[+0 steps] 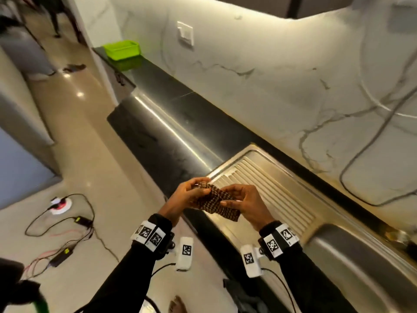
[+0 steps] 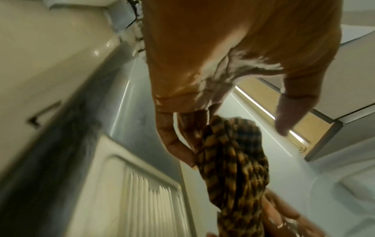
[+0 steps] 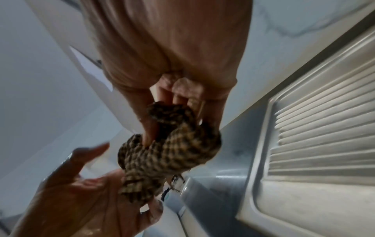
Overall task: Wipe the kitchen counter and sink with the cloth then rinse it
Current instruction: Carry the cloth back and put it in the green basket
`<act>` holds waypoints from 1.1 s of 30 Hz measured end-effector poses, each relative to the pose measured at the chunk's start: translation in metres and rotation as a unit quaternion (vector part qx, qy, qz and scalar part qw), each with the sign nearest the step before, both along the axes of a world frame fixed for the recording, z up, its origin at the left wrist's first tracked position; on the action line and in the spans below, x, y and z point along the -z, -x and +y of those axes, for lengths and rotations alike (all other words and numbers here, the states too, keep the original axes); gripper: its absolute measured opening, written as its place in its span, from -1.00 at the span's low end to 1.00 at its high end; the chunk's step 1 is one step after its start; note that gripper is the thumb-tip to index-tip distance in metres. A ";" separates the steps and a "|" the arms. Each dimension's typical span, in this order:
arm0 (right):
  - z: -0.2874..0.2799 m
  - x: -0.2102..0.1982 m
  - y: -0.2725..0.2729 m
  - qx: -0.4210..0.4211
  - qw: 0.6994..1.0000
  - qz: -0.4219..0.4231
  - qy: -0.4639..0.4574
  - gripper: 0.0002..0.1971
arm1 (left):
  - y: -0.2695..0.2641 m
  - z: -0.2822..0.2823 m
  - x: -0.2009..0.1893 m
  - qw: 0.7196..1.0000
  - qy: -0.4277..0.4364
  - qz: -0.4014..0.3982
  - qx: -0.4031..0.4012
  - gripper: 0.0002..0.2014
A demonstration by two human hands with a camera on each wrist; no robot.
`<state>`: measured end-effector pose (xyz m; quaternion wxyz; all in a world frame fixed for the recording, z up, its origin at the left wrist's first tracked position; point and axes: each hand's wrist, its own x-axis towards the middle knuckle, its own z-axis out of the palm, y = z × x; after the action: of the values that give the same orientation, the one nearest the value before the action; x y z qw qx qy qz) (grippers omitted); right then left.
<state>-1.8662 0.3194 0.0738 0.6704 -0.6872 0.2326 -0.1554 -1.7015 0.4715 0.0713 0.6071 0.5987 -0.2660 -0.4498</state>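
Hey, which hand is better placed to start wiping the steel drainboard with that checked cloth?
Probably the right hand. It hovers over the ribbed steel drainboard and its fingers pinch the brown checked cloth. The left hand holds the other end, out over the dark counter edge.

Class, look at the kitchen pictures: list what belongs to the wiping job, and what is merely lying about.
Belongs to the job:
checked cloth, held between left hand and right hand
dark counter
steel sink with ribbed drainboard

Just lying about:
green tub at the counter's far end
cables on the floor
wall switch
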 end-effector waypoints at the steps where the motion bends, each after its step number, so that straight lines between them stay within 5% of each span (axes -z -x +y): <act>1: 0.009 -0.001 -0.022 0.006 1.000 -0.011 0.018 -0.70 | -0.015 0.008 -0.001 1.000 -0.013 -0.010 -0.008 -0.57; 6: 0.048 -0.003 -0.137 0.013 0.996 -0.076 -0.051 -0.80 | -0.111 0.063 -0.003 0.994 -0.020 -0.071 -0.076 -0.68; 13: 0.061 0.003 -0.295 -0.101 0.979 -0.035 0.174 -0.84 | -0.236 0.091 0.012 0.971 -0.031 -0.091 -0.218 -0.73; 18: 0.040 0.006 -0.389 -0.242 0.969 -0.040 -0.021 -0.49 | -0.325 0.091 0.019 0.954 -0.044 -0.065 -0.290 -0.81; 22: 0.039 0.011 -0.462 -0.194 0.981 -0.004 -0.019 -0.73 | -0.390 0.085 0.007 0.946 -0.069 -0.060 -0.312 -0.74; 26: 0.032 0.000 -0.537 -0.274 0.961 0.014 -0.009 -0.79 | -0.469 0.084 0.002 0.923 -0.095 -0.132 -0.348 -0.68; 29: 0.026 -0.008 -0.591 -0.260 0.961 0.041 0.084 -0.86 | -0.518 0.088 0.010 0.913 -0.083 -0.198 -0.346 -0.74; 31: 0.026 -0.011 -0.634 -0.253 0.955 0.054 0.142 -0.89 | -0.553 0.084 0.015 0.884 -0.107 -0.292 -0.351 -0.74; 33: 0.027 -0.017 -0.675 -0.298 0.948 0.054 0.095 -0.78 | -0.592 0.084 0.020 0.846 -0.124 -0.356 -0.378 -0.75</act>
<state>-1.1907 0.3460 0.0908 0.6045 -0.7929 0.0371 0.0670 -1.1093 0.5552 0.0509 0.5147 0.8419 -0.1592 0.0293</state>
